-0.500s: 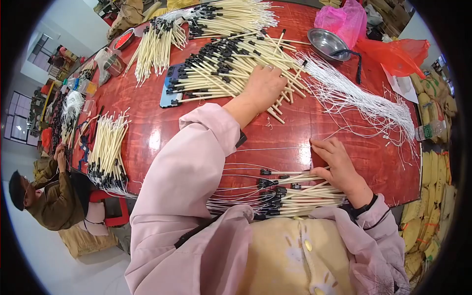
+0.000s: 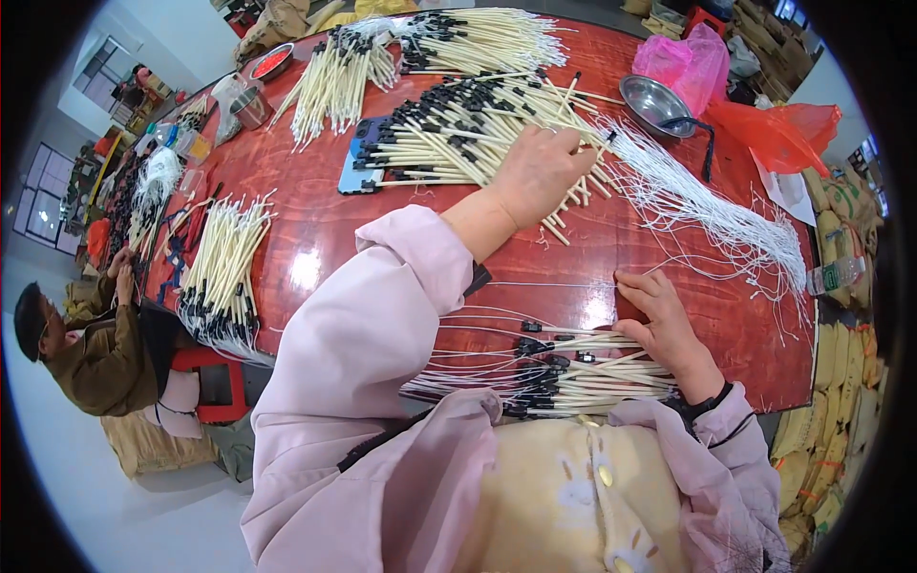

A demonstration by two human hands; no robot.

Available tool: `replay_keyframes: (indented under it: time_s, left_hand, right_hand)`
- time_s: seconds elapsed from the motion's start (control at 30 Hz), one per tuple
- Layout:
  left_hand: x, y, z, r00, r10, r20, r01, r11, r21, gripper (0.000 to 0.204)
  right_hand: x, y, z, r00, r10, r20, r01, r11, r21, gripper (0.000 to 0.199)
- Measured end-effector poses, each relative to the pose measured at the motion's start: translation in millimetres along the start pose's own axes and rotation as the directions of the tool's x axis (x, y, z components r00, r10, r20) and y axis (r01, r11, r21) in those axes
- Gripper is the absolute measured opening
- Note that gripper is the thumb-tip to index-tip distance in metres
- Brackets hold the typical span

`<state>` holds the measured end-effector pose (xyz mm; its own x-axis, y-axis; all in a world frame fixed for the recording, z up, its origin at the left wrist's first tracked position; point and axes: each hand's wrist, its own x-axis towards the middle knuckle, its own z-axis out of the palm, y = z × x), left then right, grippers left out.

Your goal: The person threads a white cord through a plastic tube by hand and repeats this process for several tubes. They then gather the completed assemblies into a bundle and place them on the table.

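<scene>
Spanning a cluttered workroom, red table (image 2: 315, 229); left hand (image 2: 540, 172) curled onto cream sticks (image 2: 449, 143), right hand (image 2: 659, 320) flat, empty.

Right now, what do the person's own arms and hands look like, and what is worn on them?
Both arms wear loose pale pink sleeves with gathered cuffs. The left hand and right hand are bare, with no gloves or rings visible. A dark band circles the right wrist at the cuff, and a dark lining edge shows at the left cuff.

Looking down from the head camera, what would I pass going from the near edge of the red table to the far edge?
Near bundle of cream sticks by the right hand → left hand on the middle stick pile → far stick bundle.
</scene>
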<state>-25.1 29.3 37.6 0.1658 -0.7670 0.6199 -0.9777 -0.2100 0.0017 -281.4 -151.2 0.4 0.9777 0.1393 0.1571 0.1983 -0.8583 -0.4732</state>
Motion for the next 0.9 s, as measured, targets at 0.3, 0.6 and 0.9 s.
replay_keyframes:
  time_s: [0.3,0.6,0.9]
  left_hand:
    - [-62,31,-58,0.997,-0.076,0.004,0.077,0.996,-0.040,0.016]
    - [-143,41,-88,0.929,-0.345,0.130,0.366,0.909,-0.199,0.027]
    - [-192,36,-104,0.763,-0.573,0.299,0.632,0.758,-0.161,0.017]
  right_hand:
    - [0,0,2,1.000,0.011,0.000,-0.011,0.999,0.044,0.055]
    - [-4,6,4,1.000,0.023,-0.014,-0.022,0.999,0.035,0.054]
    - [-6,8,4,1.000,-0.006,-0.022,0.007,1.000,0.018,0.055]
